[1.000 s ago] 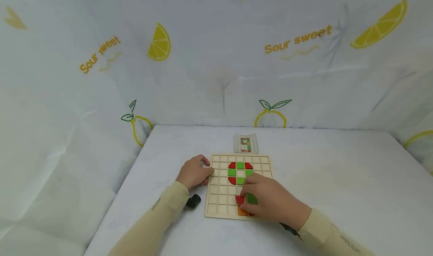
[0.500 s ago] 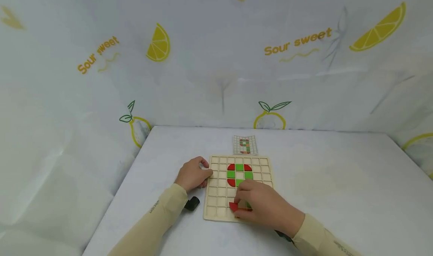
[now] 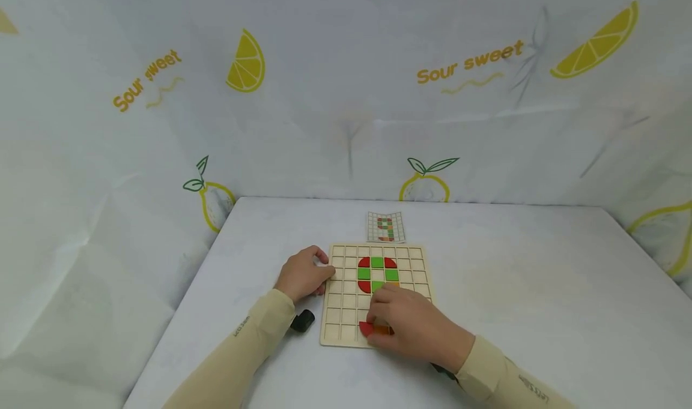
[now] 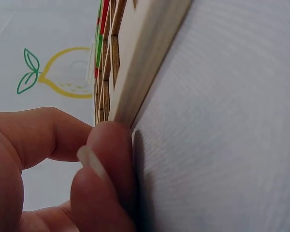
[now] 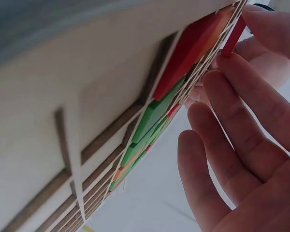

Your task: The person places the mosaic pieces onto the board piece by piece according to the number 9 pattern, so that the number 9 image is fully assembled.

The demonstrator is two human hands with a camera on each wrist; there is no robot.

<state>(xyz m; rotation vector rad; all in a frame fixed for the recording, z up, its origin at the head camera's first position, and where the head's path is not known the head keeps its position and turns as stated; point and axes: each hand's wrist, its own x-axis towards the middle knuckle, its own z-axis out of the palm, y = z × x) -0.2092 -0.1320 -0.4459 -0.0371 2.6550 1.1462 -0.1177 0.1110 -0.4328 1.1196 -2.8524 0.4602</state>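
A pale wooden grid board (image 3: 336, 301) lies on the white table, partly filled with red, green and orange tiles. My right hand (image 3: 412, 325) is over its lower right part and hides some cells. Thumb and forefinger pinch a red tile with a rounded side (image 5: 234, 35), which stands tilted over the bottom row in the right wrist view. Just right of it in the head view is an orange tile (image 3: 381, 330), partly covered by the hand. The left hand (image 3: 303, 274) rests at the board's left edge, fingers loosely bent, a fingertip (image 4: 111, 142) touching the side.
Behind the board lies a small pattern card (image 3: 373, 232) printed with a coloured grid. A black object (image 3: 304, 321) shows beside the left wrist. White cloth with lemon prints (image 3: 424, 187) hangs behind the table (image 3: 540, 301).
My right hand has shifted left and slightly toward me, bringing the red tile down to the bottom row beside the orange one. The left hand stays at the board's edge.
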